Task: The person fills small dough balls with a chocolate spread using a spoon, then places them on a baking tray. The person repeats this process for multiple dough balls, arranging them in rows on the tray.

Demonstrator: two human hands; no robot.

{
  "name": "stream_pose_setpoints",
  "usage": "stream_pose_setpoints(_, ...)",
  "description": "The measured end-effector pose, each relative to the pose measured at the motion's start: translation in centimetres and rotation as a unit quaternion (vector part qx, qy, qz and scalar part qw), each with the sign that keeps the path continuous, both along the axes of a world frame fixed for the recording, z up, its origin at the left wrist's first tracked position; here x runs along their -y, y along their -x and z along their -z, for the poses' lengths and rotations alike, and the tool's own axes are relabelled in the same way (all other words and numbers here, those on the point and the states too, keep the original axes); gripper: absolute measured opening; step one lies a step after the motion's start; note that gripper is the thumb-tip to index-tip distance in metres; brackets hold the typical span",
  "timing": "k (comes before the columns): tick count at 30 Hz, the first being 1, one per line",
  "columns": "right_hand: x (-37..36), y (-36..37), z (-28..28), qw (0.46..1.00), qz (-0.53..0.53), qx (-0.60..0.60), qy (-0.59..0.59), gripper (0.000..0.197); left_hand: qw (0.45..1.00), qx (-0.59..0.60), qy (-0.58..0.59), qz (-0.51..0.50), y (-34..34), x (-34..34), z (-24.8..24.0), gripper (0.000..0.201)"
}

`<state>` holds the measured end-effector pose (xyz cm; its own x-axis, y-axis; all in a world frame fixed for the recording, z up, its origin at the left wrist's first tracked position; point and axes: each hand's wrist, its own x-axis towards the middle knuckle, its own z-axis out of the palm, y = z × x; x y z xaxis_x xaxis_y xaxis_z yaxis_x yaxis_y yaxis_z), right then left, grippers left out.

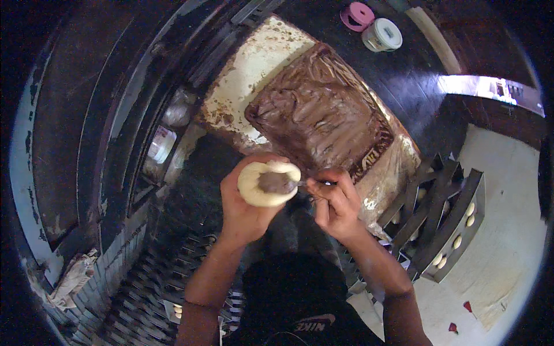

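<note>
My left hand cups a pale round of dough, its fingers wrapped around the side. A dollop of brown paste sits in the hollow of the dough. My right hand pinches a thin metal utensil, whose tip meets the paste; the paste hides its working end, so its exact kind is unclear. Just beyond both hands, a large mass of the same-looking brown paste lies in a slab on a pale, stained table.
To the right, stacked dark metal trays hold several small pale dough balls. A white lidded bucket and a pink container stand at the far side. At left are a jar and a crumpled rag.
</note>
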<state>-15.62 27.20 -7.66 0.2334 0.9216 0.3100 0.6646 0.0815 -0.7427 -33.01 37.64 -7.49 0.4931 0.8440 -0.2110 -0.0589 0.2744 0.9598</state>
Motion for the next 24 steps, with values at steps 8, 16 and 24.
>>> stream_pose_setpoints(8,19.1,-8.8,17.8,0.935,0.341,0.031,0.09,0.01,0.998,-0.015,-0.044,0.046,-1.0,5.0,1.0,0.054)
stream_pose_setpoints(16,19.6,-1.6,-1.2,0.748,0.141,-0.647,-0.052,0.028,0.942,0.026,-0.264,0.204,-7.4,14.6,-2.7,0.052)
stream_pose_setpoints(24,35.5,-5.4,-11.8,0.91,0.304,-0.263,-0.107,0.024,0.867,-0.024,-0.395,0.303,-17.0,29.8,-11.0,0.05)
